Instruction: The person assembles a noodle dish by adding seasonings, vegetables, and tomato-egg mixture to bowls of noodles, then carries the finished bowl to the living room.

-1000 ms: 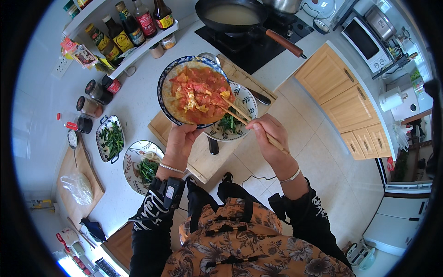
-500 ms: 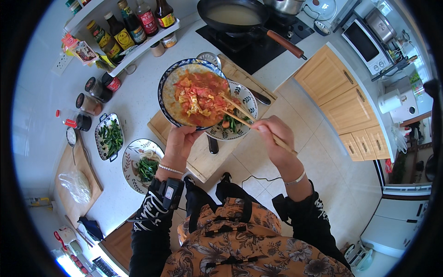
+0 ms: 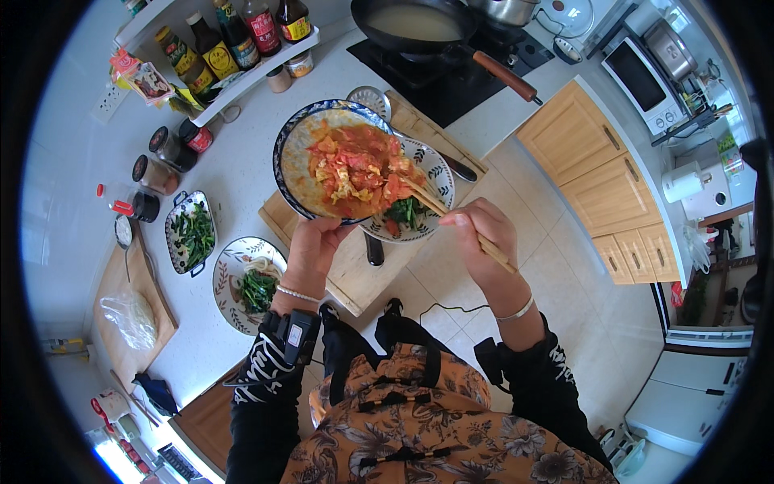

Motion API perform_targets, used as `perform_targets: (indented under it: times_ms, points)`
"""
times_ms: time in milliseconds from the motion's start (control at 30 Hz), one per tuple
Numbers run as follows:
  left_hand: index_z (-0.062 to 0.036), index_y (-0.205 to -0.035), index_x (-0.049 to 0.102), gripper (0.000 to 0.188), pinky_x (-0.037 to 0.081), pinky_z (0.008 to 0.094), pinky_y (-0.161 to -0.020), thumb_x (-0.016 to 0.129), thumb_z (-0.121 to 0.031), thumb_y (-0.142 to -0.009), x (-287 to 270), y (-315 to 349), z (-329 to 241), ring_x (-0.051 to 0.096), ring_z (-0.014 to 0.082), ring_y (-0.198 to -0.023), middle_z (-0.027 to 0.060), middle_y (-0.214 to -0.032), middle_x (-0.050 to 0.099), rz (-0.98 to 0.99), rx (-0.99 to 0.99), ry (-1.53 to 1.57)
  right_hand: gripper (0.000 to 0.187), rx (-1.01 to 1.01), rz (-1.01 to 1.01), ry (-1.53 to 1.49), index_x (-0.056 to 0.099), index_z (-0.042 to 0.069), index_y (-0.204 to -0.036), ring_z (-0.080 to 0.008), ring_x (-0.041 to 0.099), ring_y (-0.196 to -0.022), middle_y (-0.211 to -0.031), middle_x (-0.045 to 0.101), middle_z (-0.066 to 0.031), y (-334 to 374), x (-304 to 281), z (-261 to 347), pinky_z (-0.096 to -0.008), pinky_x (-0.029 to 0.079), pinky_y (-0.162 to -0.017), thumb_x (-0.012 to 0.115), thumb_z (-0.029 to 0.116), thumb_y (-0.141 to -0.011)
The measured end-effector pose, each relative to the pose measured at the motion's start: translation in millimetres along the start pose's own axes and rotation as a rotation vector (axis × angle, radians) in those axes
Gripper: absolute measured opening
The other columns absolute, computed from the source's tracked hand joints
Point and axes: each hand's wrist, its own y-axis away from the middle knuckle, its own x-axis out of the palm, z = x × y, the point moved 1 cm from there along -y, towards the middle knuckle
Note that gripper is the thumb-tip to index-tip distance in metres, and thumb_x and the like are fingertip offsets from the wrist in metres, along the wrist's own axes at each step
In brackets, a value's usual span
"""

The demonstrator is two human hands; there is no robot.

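My left hand (image 3: 317, 246) grips the near rim of a blue-rimmed bowl (image 3: 297, 157), which is tilted toward the right. Inside it lies cooked tomato and egg (image 3: 355, 171), bunched at the right side and spilling to the rim. Closed around a pair of wooden chopsticks (image 3: 427, 198), my right hand (image 3: 484, 236) holds their tips in the food at the bowl's right edge. Partly under the bowl is a white leaf-patterned plate (image 3: 439, 173) with green vegetables (image 3: 405, 212) and some red pieces on it. The plate rests on a wooden cutting board (image 3: 347, 278).
A second patterned plate (image 3: 227, 270) holds noodles and greens; a handled dish (image 3: 179, 227) of greens stands left of it. A wok (image 3: 387, 40) with pale liquid sits on the stove, its handle (image 3: 504, 74) jutting right. A slotted ladle (image 3: 367, 98) and knife handle (image 3: 374, 250) lie on the board.
The chopsticks have drawn closer together, and tomato and egg has shifted right over the bowl's edge toward the plate. The bowl stays in my left hand, tilted.
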Motion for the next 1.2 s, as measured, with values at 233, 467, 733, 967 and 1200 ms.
perform_targets:
  times_ms: [233, 467, 733, 967, 1200]
  points:
    - [0.0086, -0.121, 0.041, 0.041, 0.050, 0.0434, -0.093, 0.041, 0.010, -0.081, -7.4, 0.1, 2.1, 0.055, 0.0332, -0.108, 0.0198, -0.123, 0.049, -0.001, 0.028, 0.037, 0.013, 0.094, -0.008, -0.032, 0.066, 0.003, -0.078, -0.0190, 0.054, -0.061, -0.069, 0.056, -0.0085, 15.8, -14.2, -9.6, -0.0279, 0.043, -0.056, 0.057, 0.006, -0.086]
    - [0.0105, -0.120, 0.038, 0.040, 0.051, 0.0435, -0.092, 0.042, 0.009, -0.081, -6.1, -3.4, 6.4, 0.055, 0.0346, -0.108, 0.0219, -0.118, 0.050, -0.060, -0.041, 0.101, 0.019, 0.205, -0.031, -0.157, 0.066, 0.001, -0.084, -0.0144, 0.053, -0.064, -0.071, 0.056, -0.0072, 16.5, -24.3, -21.3, -0.0268, 0.043, -0.059, 0.052, 0.013, -0.090]
    - [0.0104, -0.118, 0.042, 0.040, 0.047, 0.0478, -0.096, 0.044, 0.010, -0.078, 1.5, 25.2, -3.1, 0.054, 0.0363, -0.109, 0.0227, -0.123, 0.049, -0.041, -0.101, 0.268, 0.029, 0.089, 0.018, -0.252, 0.064, -0.001, -0.084, -0.0128, 0.051, -0.063, -0.072, 0.056, -0.0075, 1.2, -29.3, -1.8, -0.0261, 0.041, -0.059, 0.041, 0.015, -0.093]
    - [0.0118, -0.116, 0.043, 0.038, 0.050, 0.0457, -0.093, 0.044, 0.009, -0.078, 58.4, 29.4, -1.2, 0.053, 0.0336, -0.110, 0.0204, -0.118, 0.051, -0.200, 0.029, 0.198, 0.017, -0.022, 0.343, -0.407, 0.064, 0.003, -0.083, -0.0151, 0.056, -0.057, -0.068, 0.060, -0.0069, -57.7, -43.7, -28.9, -0.0266, 0.043, -0.053, 0.051, 0.013, -0.090]
    - [0.0120, -0.121, 0.042, 0.044, 0.052, 0.0411, -0.090, 0.043, 0.008, -0.078, 78.3, 1.4, 7.2, 0.057, 0.0315, -0.107, 0.0207, -0.120, 0.053, -0.335, 0.160, 0.058, 0.009, -0.176, 0.547, -0.390, 0.063, 0.005, -0.086, -0.0225, 0.058, -0.059, -0.069, 0.060, -0.0066, -107.0, -30.9, -80.5, -0.0317, 0.045, -0.052, 0.061, 0.000, -0.078]
